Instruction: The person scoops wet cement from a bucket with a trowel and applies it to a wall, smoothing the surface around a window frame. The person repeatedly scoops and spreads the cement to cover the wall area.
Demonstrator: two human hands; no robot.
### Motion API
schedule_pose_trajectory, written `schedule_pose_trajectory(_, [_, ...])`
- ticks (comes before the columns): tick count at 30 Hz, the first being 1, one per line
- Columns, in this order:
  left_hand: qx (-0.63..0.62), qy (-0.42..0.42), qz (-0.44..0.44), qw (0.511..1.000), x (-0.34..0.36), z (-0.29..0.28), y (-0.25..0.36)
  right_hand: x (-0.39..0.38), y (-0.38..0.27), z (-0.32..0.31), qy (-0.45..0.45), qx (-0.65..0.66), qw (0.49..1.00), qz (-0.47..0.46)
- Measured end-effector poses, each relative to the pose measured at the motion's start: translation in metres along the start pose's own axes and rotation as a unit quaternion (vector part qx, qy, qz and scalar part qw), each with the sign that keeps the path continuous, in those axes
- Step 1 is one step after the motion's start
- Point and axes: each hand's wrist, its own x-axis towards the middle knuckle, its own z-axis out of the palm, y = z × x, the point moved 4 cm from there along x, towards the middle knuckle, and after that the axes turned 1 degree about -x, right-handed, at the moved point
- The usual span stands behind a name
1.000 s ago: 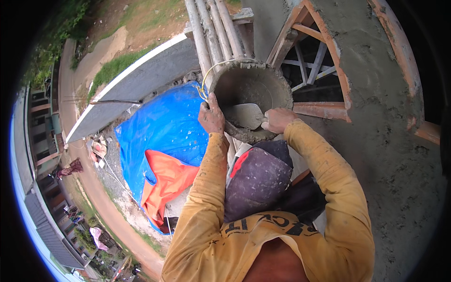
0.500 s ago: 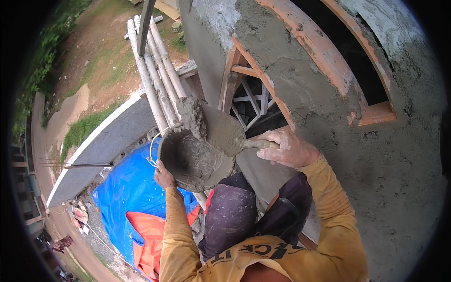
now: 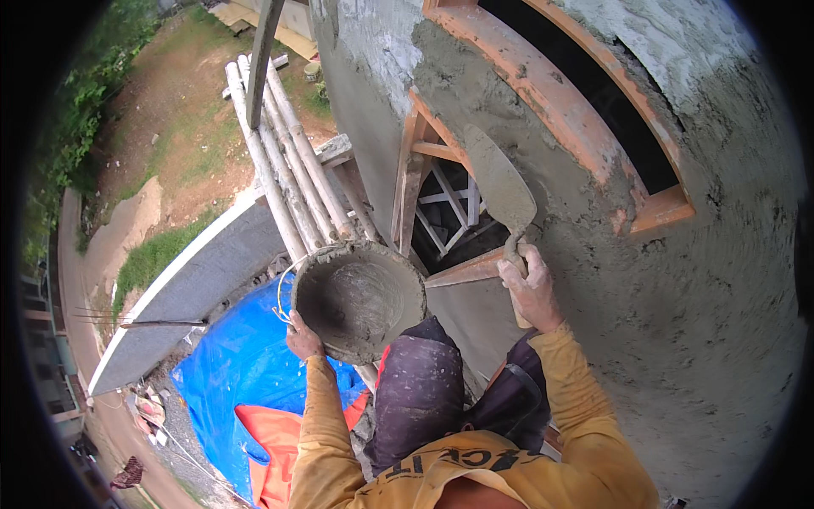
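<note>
At the lower edge of the head view: the person's yellow long-sleeved shirt (image 3: 475, 475) filled the foreground, with dark trousers (image 3: 420, 390) just beyond it.
Left hand: the left hand (image 3: 303, 338) was closed on the near rim of the mortar bucket (image 3: 360, 299), with the fingers clamped over the edge.
Mortar bucket: round, held out ahead of the knees, tilted so that its open mouth faced the camera; the inside was smeared with grey mortar, and a thin wire bail (image 3: 284, 293) looped at its left side.
Right hand: the right hand (image 3: 530, 288) was wrapped tight around the handle of the plastering trowel (image 3: 502, 188), grip fully closed.
Plastering trowel: the blade pointed up and away from the hand, coated in grey mortar, lying against or just in front of the wet render near the orange window frame (image 3: 551, 102); contact could not be confirmed.
Wall: a grey rendered wall (image 3: 704, 322) with a rough surface occupied the right half of the view.
Lower opening: a wooden frame with lattice bars (image 3: 445, 204) lay between the bucket and the trowel, further from the camera.
Scaffold: a bundle of bamboo poles (image 3: 288, 161) ran up and away beyond the bucket.
Ground level, far below: a blue tarpaulin (image 3: 237, 373) with an orange sheet (image 3: 284, 450) on it lay left of the left arm; a grey sloping roof or wall slab (image 3: 195, 288) sat beyond, then grass and bare earth (image 3: 178, 136).
</note>
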Motion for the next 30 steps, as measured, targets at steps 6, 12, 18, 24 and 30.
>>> schedule_pose_trajectory(6, [0.056, 0.002, 0.008, 0.998, 0.005, -0.002, -0.003, 0.08, -0.009, 0.029, 0.013, 0.245, 0.93, 0.275])
schedule_pose_trajectory(12, [-0.028, 0.002, 0.006, 1.0, 0.007, -0.007, -0.009, 0.073, -0.026, -0.006, 0.047, 0.327, 0.894, 0.301])
schedule_pose_trajectory(18, [0.051, -0.001, -0.016, 0.999, 0.003, -0.005, -0.009, 0.02, -0.021, -0.037, 0.074, 0.35, 0.869, 0.341])
schedule_pose_trajectory(24, [0.04, 0.002, -0.02, 0.999, -0.007, -0.006, 0.017, 0.001, -0.045, -0.03, 0.009, 0.333, 0.871, 0.361])
schedule_pose_trajectory(30, [0.058, 0.002, 0.011, 0.998, 0.001, -0.003, 0.004, 0.031, -0.049, 0.007, 0.052, 0.488, 0.794, 0.36])
